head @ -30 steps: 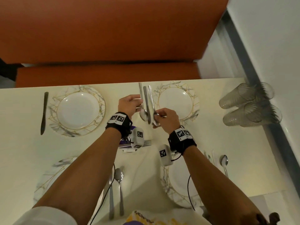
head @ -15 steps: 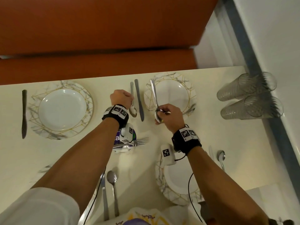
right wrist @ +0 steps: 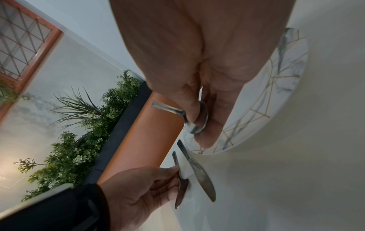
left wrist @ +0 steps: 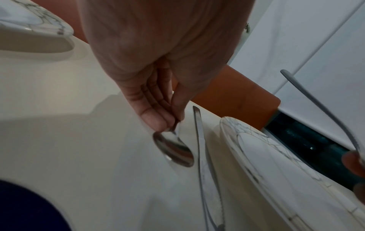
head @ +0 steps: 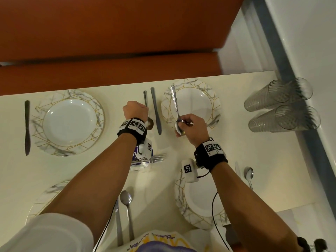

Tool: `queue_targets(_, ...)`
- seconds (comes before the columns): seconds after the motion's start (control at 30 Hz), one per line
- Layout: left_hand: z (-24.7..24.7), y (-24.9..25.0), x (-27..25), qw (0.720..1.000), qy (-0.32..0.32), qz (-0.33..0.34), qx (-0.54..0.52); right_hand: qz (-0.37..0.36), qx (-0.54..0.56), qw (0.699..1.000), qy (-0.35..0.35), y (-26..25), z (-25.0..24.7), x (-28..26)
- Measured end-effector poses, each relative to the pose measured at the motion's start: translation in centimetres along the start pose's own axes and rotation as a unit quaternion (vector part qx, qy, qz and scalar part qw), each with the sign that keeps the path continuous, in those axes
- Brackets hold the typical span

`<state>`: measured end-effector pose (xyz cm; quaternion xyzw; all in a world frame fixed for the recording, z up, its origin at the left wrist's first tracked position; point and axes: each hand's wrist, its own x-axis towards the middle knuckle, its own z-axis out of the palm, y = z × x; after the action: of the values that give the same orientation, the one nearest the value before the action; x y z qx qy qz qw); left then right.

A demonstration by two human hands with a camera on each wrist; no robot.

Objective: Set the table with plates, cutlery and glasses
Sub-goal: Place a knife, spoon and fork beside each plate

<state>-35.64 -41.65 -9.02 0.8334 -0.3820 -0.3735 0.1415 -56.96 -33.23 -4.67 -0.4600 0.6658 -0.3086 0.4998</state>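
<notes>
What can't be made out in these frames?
- Near-left marbled plate: head view, mostly hidden under the left forearm.
- Forks on the purple-and-white box: head view, the wrist camera covers the handles; count unclear.
- Clear ribbed glasses lying by the wall: head view, overlapping; number uncertain.
- Steel spoon in the right hand: right wrist view, the fingers cover the bowl.
- Steel spoon in the left hand: left wrist view, handle hidden behind the fingers.

No legible text anywhere
</notes>
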Motion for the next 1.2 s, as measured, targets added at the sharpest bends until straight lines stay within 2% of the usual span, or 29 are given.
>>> queue_targets(0.4,-1.1,-0.2,-0.6,0.999,-0.017,-0.008,-0.040,0.011,-0.013,1.000,-0.004,0.2,0.3,-0.2)
queue_targets(0.6,-3.0,-0.8,-2.4,0.997,0.025,0.031,-0.059,0.012,-0.020,1.000,-0.011,-0.8,0.5,-0.9)
queue_targets(0.77,-5.0,-1.7,-5.0,0.994,0.040,0.081,-0.069,-0.009,-0.013,1.000,-0.017,-2.4,1.5,-2.6)
queue_targets(1.03,-6.6,-3.6,-12.3,0.964,-0.022,0.194,-0.182,-0.049,-0.032,0.998,-0.025,-3.7,4.2,-6.0)
queue_targets(1.13,-6.9,-4.6,-15.5,0.952,-0.032,0.201,-0.230,-0.049,-0.039,0.997,-0.044,-3.9,5.4,-7.3)
queue_targets(1.2,-7.0,-5.8,-17.0,0.948,-0.017,0.196,-0.248,-0.051,-0.031,0.997,-0.055,-3.9,6.4,-8.2)
